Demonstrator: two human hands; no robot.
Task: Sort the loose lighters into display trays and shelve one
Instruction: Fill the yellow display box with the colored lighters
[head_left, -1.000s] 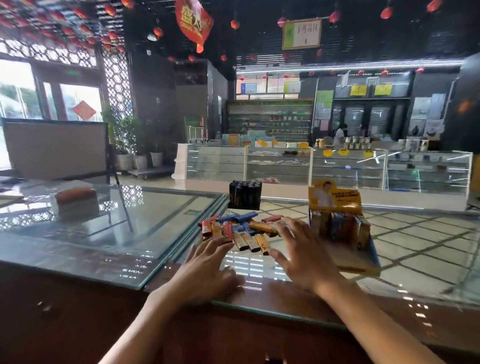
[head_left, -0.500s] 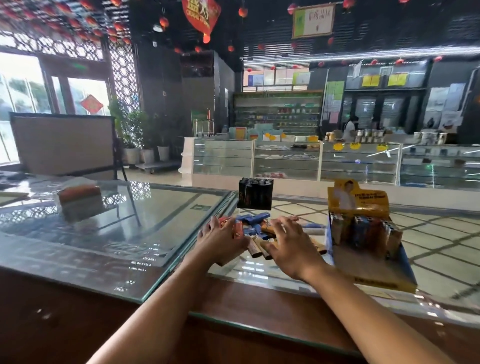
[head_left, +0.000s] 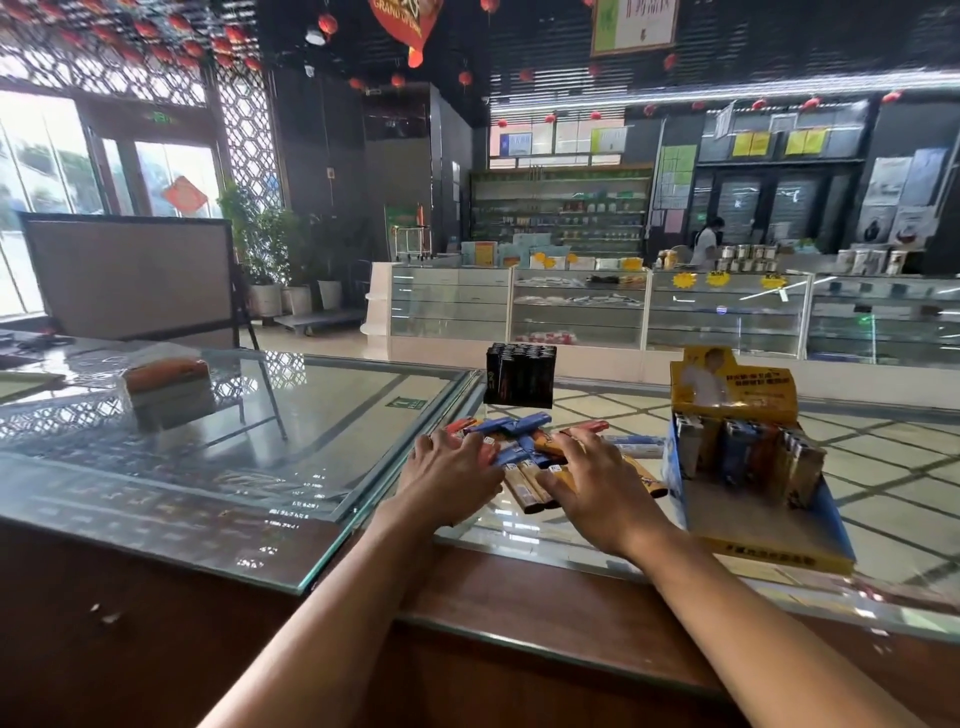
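The glass-topped bench (head_left: 234, 457) fills the near half of the view, its top made of two panes that meet in a seam running away from the person. Beyond it, across the shop floor, stands a row of glass display cases (head_left: 576, 306), and at the far left a framed board (head_left: 130, 275) on an easel. On the right pane sits a yellow and blue tray (head_left: 753, 519) with a tall yellow back card; a few upright lighters stand in a row (head_left: 737, 447) along its back, while its front floor lies bare. Both forearms reach in from the lower edge to the middle of the bench. The left grip (head_left: 449, 475) is wide, palm down, fingers spread and resting on the left side of the loose lighters (head_left: 519, 441). The right grip (head_left: 592, 488) is wide too, palm down, fingers splayed over the right side of the same heap. These lighters, blue, orange, red and tan, lie in a jumble on the right pane, just beside the seam and to the left of the tray, some crossing one another. Just behind the heap stands a black block of packed lighters (head_left: 519, 376), upright. Well apart on the left pane sits a small box (head_left: 166, 384) with an orange top.
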